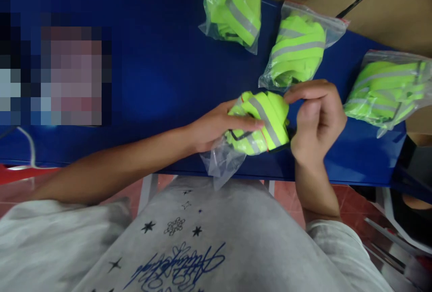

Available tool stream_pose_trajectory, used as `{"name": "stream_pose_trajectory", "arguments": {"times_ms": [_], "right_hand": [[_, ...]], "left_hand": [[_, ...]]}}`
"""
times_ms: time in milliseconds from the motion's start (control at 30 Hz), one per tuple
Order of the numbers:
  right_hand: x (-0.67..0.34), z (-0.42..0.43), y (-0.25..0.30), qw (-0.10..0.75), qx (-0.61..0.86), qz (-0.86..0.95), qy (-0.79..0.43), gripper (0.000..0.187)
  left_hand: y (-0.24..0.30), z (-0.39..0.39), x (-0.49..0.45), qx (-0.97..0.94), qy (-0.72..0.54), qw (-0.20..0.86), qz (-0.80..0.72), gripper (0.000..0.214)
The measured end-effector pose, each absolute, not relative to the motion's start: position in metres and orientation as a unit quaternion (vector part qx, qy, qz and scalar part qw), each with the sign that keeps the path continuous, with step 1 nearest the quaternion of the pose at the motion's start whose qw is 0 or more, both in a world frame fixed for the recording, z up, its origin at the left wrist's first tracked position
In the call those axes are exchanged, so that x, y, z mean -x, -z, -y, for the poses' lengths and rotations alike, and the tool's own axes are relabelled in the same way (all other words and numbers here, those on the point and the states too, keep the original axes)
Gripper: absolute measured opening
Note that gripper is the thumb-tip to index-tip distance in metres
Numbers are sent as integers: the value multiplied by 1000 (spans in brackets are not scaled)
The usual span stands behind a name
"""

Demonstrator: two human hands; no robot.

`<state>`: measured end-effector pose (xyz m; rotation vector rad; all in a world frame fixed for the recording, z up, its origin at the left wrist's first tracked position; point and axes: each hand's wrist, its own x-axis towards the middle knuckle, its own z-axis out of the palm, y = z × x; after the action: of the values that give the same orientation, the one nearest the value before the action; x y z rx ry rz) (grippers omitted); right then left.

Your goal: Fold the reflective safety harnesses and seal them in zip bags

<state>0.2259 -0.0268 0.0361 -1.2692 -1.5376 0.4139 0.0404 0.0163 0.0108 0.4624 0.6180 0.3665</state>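
A folded neon-yellow safety vest with grey reflective stripes lies at the near edge of the blue table, partly inside a clear plastic bag. My left hand grips the vest and the bag from the left, thumb across the top. My right hand is curled, pinching the vest's right end and the bag's opening.
Three sealed clear bags with folded neon vests lie further back: one at the top centre, one in the middle, one at the right edge. Cardboard lies beyond the table. A white cable trails at the left.
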Motion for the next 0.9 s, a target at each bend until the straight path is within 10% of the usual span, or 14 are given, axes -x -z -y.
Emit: {"name": "stream_pose_trajectory", "arguments": {"times_ms": [900], "right_hand": [[-225, 34, -28, 518, 531, 656, -143, 21]], "left_hand": [[7, -28, -38, -301, -292, 871, -254, 53]]}}
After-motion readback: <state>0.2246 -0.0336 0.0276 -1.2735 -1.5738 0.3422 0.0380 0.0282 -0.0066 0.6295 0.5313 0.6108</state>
